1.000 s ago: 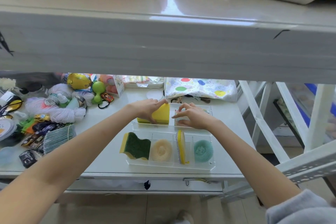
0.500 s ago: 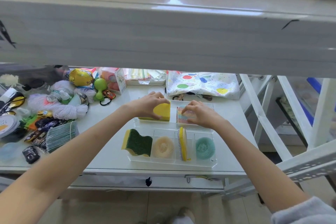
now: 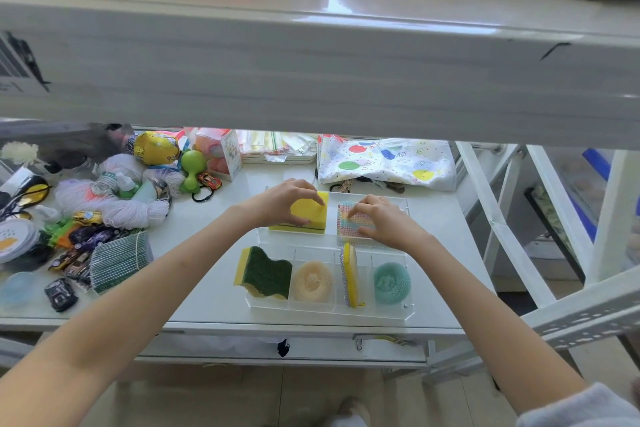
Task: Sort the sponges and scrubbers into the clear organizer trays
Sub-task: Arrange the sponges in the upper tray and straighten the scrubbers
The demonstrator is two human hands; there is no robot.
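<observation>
Over the last second the pastel mesh scrubber pad (image 3: 355, 222) has appeared under the right hand (image 3: 384, 222), whose fingers press it into the far clear organizer tray (image 3: 401, 206). The left hand (image 3: 284, 203) still grips the yellow block sponge (image 3: 311, 215) beside it. Sorting looks nearly complete.

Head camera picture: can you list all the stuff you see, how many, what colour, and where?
yellow sponge: 1, yellow, back tray, left side
mesh scrubber: 1, pastel, back tray, right side
green-topped sponge: 1, green and yellow, front tray, leftmost slot
peach scrubber: 1, peach, second slot
edge-up sponge: 1, yellow and silver, third slot
teal scrubber: 1, teal, rightmost slot
toy cars: several, mixed, table's left
dotted bag: 1, white, behind trays
left hand: on yellow sponge
right hand: on mesh scrubber
</observation>
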